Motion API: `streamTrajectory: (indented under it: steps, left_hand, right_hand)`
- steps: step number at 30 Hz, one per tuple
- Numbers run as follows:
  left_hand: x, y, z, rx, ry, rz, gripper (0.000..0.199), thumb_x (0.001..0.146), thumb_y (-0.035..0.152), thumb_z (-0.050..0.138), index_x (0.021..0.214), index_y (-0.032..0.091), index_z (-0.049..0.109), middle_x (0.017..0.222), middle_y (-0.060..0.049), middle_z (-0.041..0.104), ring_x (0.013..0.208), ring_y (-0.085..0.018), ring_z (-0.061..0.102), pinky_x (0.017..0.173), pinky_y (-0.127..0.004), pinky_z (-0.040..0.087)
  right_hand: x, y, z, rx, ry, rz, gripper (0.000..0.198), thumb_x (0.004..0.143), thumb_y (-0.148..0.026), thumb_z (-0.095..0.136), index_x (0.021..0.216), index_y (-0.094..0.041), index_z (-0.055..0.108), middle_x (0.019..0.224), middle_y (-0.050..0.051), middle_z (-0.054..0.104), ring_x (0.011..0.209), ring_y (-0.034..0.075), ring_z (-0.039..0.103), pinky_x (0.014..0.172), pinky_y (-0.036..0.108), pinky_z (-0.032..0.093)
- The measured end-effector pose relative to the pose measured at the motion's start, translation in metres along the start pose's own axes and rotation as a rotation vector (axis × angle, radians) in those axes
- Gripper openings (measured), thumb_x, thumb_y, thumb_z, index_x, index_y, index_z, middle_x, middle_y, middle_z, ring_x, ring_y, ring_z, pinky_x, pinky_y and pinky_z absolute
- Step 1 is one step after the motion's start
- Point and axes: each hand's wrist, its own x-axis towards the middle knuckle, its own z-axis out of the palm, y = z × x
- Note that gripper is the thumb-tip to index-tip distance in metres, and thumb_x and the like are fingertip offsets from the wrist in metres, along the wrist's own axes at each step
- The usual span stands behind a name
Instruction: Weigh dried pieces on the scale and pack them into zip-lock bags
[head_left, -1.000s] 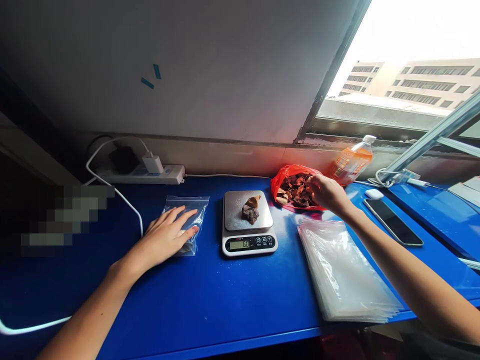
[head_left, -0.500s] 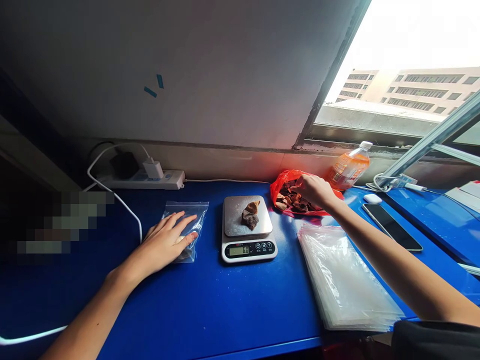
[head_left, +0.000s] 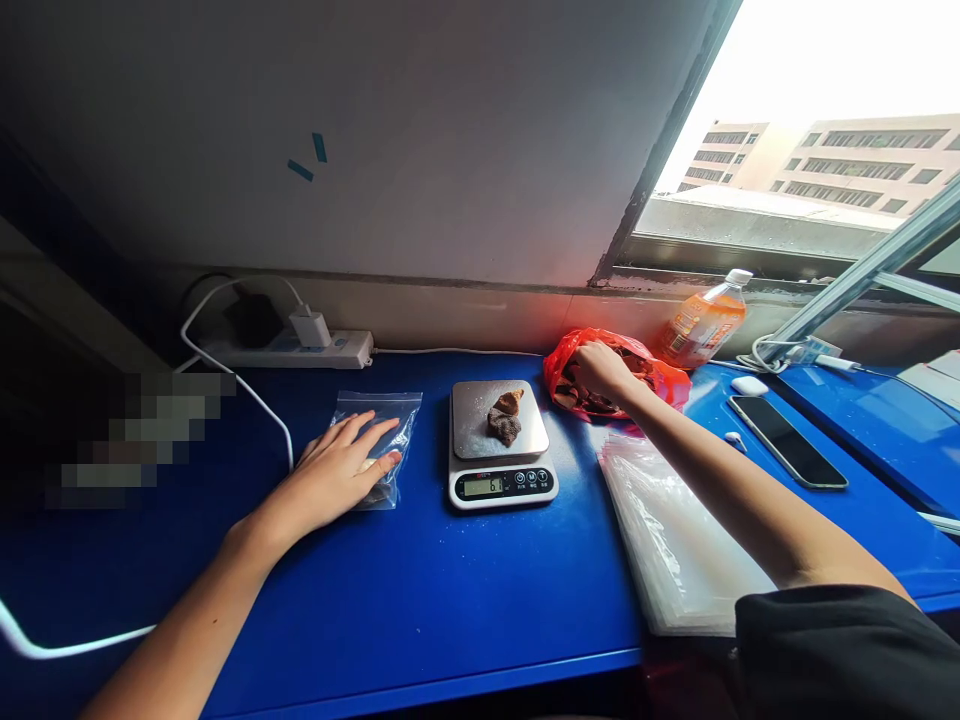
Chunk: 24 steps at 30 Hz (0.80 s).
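Note:
My left hand (head_left: pixel 341 468) lies flat, fingers spread, on a clear zip bag (head_left: pixel 405 412) left of the scale. Something pale shows inside that bag, mostly under the hand. A digital kitchen scale (head_left: pixel 466 425) stands in the middle, its display reading about 6.1. Two brown, rough dried pieces (head_left: pixel 505 424) rest on its plate. Behind and to the right, my right hand (head_left: pixel 600 372) reaches into an open red plastic bag (head_left: pixel 667 378) holding brown dried slices (head_left: pixel 564 394). Its fingertips are hidden among them, so I cannot tell what they grip.
A stack of clear zip bags (head_left: pixel 660 540) lies under my right forearm. Farther right are a phone (head_left: pixel 789 442), an earphone case (head_left: pixel 749 386) and a loose earbud (head_left: pixel 735 440). An orange drink bottle (head_left: pixel 705 320) stands behind; a power strip (head_left: pixel 349 348) and white cable (head_left: pixel 262 410) are at left.
My right hand has moved slightly left and deeper into the red bag. The scale's reading went from about 6.0 to 6.1. My left hand stays on the zip bag; the view shifted slightly.

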Motion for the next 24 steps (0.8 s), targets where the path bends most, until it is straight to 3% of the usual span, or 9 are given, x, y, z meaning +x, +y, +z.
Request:
streamTrajectory:
  steps: [8, 18, 24]
  left_hand:
    - [0.000, 0.000, 0.001, 0.008, 0.013, 0.009, 0.064, 0.086, 0.065, 0.031, 0.142, 0.035, 0.038, 0.153, -0.004, 0.030, 0.141, -0.035, 0.023, 0.109, -0.055, 0.027]
    - [-0.001, 0.001, -0.001, 0.000, -0.032, -0.008, 0.066, 0.086, 0.067, 0.030, 0.144, 0.035, 0.035, 0.155, -0.004, 0.025, 0.143, -0.034, 0.017, 0.111, -0.055, 0.024]
    - [-0.001, 0.002, -0.001, -0.001, -0.029, -0.018, 0.065, 0.086, 0.066, 0.029, 0.143, 0.036, 0.035, 0.155, -0.003, 0.026, 0.143, -0.034, 0.018, 0.111, -0.055, 0.025]
  right_hand:
    - [0.003, -0.001, -0.001, 0.025, -0.008, 0.026, 0.018, 0.068, -0.007, 0.046, 0.054, -0.017, 0.052, 0.059, 0.007, 0.056, 0.066, 0.017, 0.052, 0.064, 0.030, 0.038]
    - [-0.003, -0.009, -0.008, -0.023, -0.076, -0.003, 0.015, 0.077, -0.011, 0.048, 0.064, -0.012, 0.056, 0.062, 0.007, 0.055, 0.064, 0.012, 0.045, 0.062, 0.028, 0.031]
    - [0.002, -0.007, -0.005, -0.106, -0.129, 0.014, 0.013, 0.076, -0.013, 0.052, 0.074, -0.006, 0.063, 0.072, 0.011, 0.061, 0.069, 0.015, 0.051, 0.061, 0.027, 0.031]
